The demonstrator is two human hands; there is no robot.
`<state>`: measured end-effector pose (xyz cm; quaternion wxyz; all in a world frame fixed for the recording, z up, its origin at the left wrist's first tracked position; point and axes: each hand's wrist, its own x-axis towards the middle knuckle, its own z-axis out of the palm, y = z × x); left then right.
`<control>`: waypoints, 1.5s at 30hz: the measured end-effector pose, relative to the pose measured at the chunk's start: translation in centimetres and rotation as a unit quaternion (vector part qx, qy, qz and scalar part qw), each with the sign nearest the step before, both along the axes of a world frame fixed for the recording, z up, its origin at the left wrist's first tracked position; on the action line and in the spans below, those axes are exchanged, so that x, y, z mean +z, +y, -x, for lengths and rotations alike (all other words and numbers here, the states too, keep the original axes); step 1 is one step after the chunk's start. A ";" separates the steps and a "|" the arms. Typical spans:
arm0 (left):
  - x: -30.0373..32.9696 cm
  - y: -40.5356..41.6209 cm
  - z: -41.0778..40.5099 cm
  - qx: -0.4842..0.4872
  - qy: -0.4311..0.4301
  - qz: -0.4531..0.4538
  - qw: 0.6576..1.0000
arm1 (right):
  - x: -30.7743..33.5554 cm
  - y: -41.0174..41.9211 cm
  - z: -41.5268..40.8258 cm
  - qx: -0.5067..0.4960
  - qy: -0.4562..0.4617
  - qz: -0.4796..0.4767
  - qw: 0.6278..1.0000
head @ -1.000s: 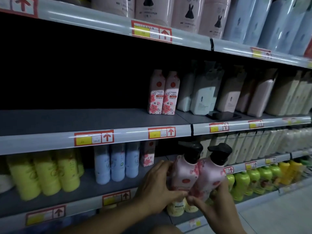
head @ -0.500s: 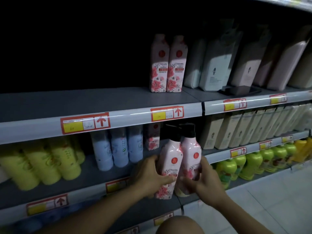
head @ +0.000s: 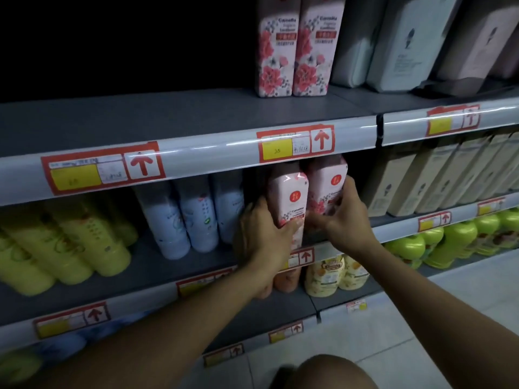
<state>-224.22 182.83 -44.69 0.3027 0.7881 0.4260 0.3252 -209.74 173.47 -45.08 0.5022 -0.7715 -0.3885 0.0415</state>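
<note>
Two pink floral pump bottles stand side by side under the rail of the upper shelf [head: 196,153]. My left hand [head: 264,240] grips the left pink bottle [head: 289,197] around its lower body. My right hand [head: 345,220] grips the right pink bottle [head: 327,186] from the right side. The tops of both bottles are hidden behind the shelf rail. Their bases sit at the front of the middle shelf [head: 157,265], partly hidden by my hands. Two matching pink floral bottles [head: 295,51] stand on the upper shelf above.
Pale blue bottles [head: 185,217] stand left of my hands, yellow-green bottles [head: 64,242] further left. Beige bottles [head: 427,181] fill the shelf to the right, green bottles [head: 455,237] below them. Cream bottles [head: 334,273] sit on the lower shelf. White and grey bottles [head: 404,43] are top right.
Both hands have carried the two pink bottles up and inward, from in front of the shelves into the middle shelf bay. The view has moved closer and lower.
</note>
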 end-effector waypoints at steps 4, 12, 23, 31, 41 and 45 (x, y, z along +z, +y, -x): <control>-0.7 0.9 -1.2 0.036 0.029 -0.006 0.999 | -1.5 2.2 -1.1 -0.005 -0.005 0.023 1.000; -1.6 0.1 -3.1 0.096 0.028 0.011 0.995 | -4.1 5.5 -2.4 -0.055 -0.021 0.030 0.998; -1.9 -0.1 -3.5 0.106 0.010 0.010 0.994 | -4.3 7.6 -2.0 -0.100 -0.026 0.069 0.992; -1.9 -0.1 -3.4 0.101 0.002 0.009 0.995 | -4.7 7.3 -2.3 -0.066 -0.030 0.059 0.996; -2.7 0.0 -3.4 0.073 -0.038 0.011 0.997 | -5.7 7.1 -2.4 -0.031 -0.078 0.049 0.995; -2.7 0.0 -2.7 0.058 -0.064 0.023 0.996 | -5.6 6.5 -1.7 -0.055 -0.081 0.034 0.995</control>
